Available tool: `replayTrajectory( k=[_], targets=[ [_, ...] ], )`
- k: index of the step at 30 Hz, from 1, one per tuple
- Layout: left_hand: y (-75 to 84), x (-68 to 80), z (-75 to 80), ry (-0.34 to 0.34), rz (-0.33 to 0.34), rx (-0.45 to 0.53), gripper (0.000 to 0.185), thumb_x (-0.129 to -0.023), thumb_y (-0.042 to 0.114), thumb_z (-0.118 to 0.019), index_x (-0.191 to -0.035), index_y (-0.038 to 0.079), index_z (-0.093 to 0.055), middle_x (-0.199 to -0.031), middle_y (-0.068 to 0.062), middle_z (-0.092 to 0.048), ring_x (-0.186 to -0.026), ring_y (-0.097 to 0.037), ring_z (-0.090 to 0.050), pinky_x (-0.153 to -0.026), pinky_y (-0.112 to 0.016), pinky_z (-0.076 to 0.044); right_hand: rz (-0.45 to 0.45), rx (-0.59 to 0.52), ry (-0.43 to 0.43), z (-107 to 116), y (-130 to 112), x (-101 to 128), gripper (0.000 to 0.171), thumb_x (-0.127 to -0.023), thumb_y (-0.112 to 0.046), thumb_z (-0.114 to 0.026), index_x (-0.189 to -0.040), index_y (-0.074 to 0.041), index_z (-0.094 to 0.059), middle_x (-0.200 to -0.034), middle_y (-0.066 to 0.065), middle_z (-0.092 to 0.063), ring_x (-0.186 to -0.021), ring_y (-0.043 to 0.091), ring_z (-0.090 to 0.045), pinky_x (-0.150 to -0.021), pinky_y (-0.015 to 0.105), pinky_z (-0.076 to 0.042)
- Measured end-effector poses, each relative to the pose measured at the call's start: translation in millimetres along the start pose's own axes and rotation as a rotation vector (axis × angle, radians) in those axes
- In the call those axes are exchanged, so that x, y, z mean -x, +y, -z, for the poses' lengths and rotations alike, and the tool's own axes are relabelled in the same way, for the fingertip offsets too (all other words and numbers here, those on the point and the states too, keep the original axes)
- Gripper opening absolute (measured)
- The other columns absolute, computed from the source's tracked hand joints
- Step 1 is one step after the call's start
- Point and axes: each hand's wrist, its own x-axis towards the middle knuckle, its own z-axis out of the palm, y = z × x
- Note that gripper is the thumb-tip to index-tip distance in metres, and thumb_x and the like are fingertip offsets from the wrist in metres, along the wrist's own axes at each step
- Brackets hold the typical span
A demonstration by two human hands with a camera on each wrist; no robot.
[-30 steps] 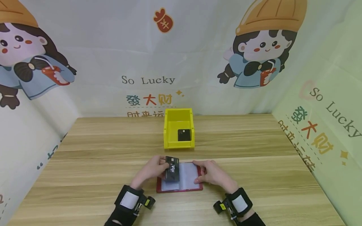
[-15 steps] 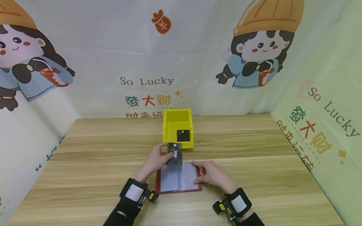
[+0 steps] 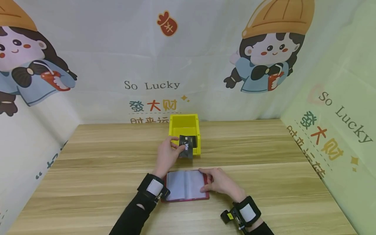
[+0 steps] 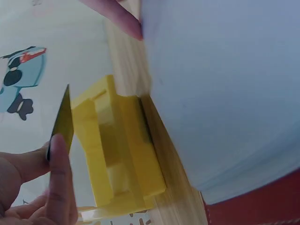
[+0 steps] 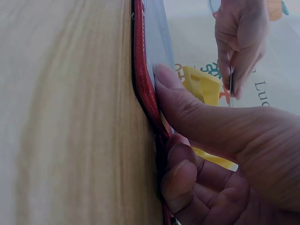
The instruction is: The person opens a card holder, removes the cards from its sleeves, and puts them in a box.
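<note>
My left hand [image 3: 168,155] pinches a black card [image 3: 185,150] with "VIP" printed on it, held over the front end of the yellow bin [image 3: 199,143]. In the left wrist view the card [image 4: 63,123] appears nearly edge-on between thumb and fingers. Below it on the table lies an open card holder [image 3: 196,184] with a red cover and clear sleeves. My right hand [image 3: 221,183] grips its right edge, thumb on the sleeves and fingers curled at the red cover [image 5: 145,84], as the right wrist view shows. Another black card inside the bin is mostly hidden behind the held one.
The wooden table [image 3: 249,147] reaches back to a printed cloth backdrop [image 3: 205,65], with more cloth at both sides. The yellow bin stands close to the backdrop, beyond the card holder. Both wrists wear black straps with small cameras.
My left hand has lifted the card away from the holder's left page and carried it forward to the bin. The right hand has kept its grip on the holder, which lies in place.
</note>
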Motion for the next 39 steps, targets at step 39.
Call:
replayTrajectory(
  k=[39],
  targets=[
    [9.7,-34.7,-44.0,-0.049,-0.059,-0.291,0.032,-0.090,-0.014,-0.062,-0.120,-0.011,-0.073,-0.121,-0.027,-0.073,-0.116,-0.041,-0.068,-0.100,-0.050,-0.055,0.006,-0.004,0.000,0.3,-1.4,0.0,0.072,-0.081,-0.011,-0.090,-0.144,0.004,-0.059,-0.070,-0.003,-0.050,-0.063,0.007,-0.045,-0.056,0.020,-0.034]
  ],
)
